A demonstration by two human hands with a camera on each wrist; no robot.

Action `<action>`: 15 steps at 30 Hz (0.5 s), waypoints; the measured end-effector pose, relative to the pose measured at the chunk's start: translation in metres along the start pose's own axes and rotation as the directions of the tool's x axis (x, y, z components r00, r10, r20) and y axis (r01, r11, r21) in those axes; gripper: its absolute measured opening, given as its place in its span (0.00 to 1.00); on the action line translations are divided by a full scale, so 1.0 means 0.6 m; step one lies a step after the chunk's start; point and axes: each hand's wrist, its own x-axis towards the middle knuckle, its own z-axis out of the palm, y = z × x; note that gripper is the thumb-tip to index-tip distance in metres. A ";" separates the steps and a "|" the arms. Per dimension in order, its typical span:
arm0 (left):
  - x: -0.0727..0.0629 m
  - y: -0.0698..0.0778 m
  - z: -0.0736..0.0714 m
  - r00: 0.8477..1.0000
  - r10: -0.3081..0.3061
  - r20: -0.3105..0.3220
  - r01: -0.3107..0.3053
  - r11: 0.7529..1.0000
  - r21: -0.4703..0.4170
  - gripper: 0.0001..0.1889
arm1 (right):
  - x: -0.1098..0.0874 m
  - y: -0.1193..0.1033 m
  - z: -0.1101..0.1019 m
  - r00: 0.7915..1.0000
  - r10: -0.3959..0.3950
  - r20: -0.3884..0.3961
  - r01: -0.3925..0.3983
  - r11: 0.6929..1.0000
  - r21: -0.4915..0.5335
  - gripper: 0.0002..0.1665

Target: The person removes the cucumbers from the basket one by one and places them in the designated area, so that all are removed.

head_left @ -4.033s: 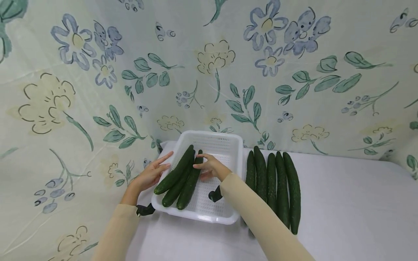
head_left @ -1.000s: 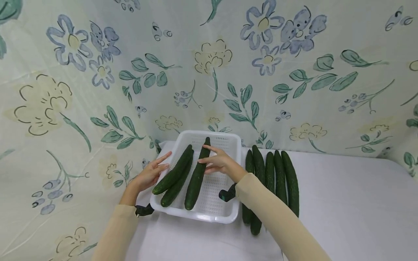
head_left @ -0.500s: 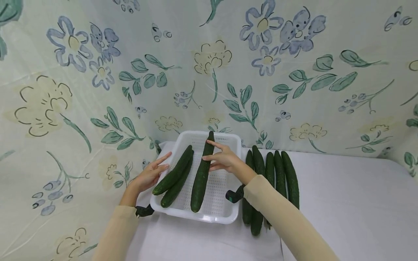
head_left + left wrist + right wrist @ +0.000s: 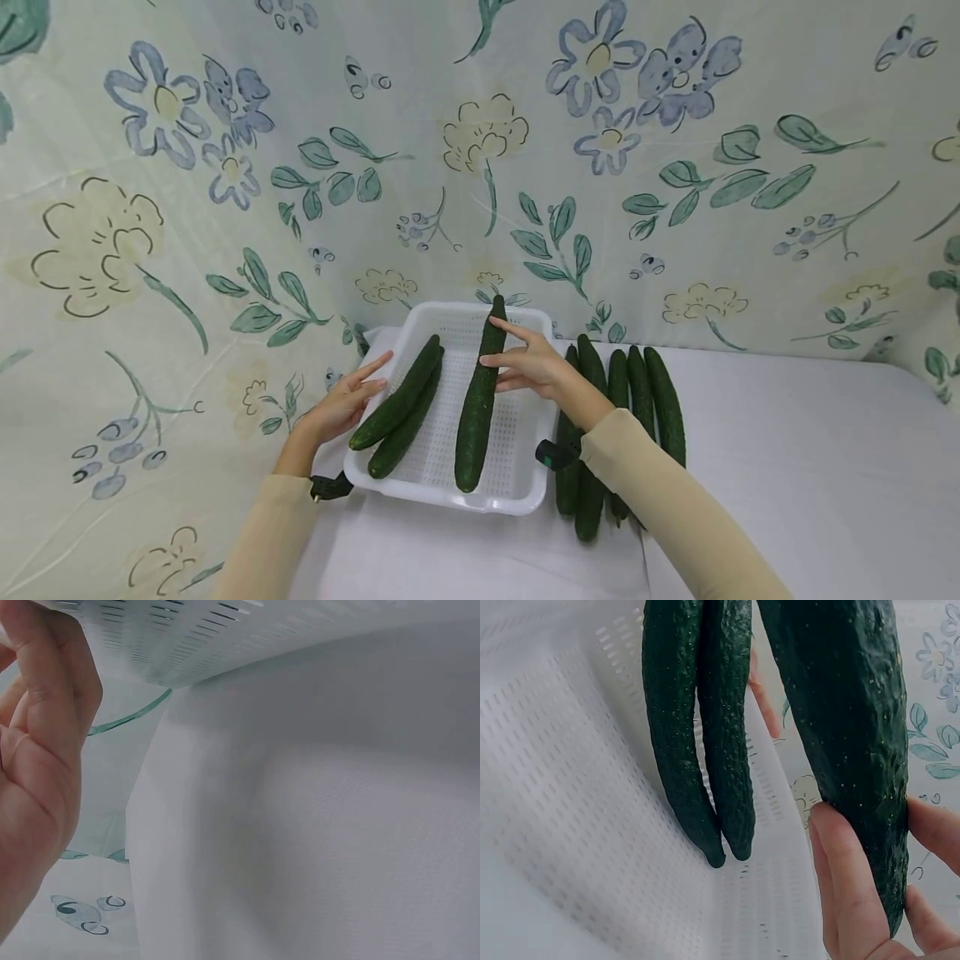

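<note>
My right hand [image 4: 534, 367] pinches the upper half of a dark green cucumber [image 4: 475, 425] between thumb and fingers, and holds it over a white perforated plastic basket [image 4: 450, 498]. In the right wrist view, this cucumber [image 4: 847, 705] hangs close to the camera, fingertips on both sides. Two more cucumbers [image 4: 393, 408] lie side by side against the basket's left part. My left hand [image 4: 341, 408] rests at the outside of the basket's left wall, index finger extended. The left wrist view shows that hand [image 4: 37, 750] beside the basket's underside [image 4: 180, 645]; its fingertips are cut off.
Several cucumbers [image 4: 590, 517] lie in a row on the white-covered table [image 4: 787, 467], right of the basket and partly under my right forearm. A floral cloth [image 4: 420, 167] hangs behind the table and along its left side. A black wrist camera [image 4: 557, 454] sits by my right sleeve.
My right hand has drawn one cucumber away from the other two and moved it rightward across the basket, its upper end now in front of the back rim. The left hand stays put.
</note>
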 end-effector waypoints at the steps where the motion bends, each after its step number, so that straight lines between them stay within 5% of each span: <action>1: 0.000 0.000 0.000 1.000 -0.002 -0.002 0.002 1.000 0.002 0.31 | -0.003 -0.002 -0.002 1.000 -0.003 -0.001 0.003 1.000 0.002 0.48; 15: 0.000 -0.001 -0.001 1.000 -0.003 0.004 0.003 1.000 -0.002 0.31 | -0.047 -0.012 -0.054 0.999 -0.053 0.005 0.053 0.999 0.011 0.48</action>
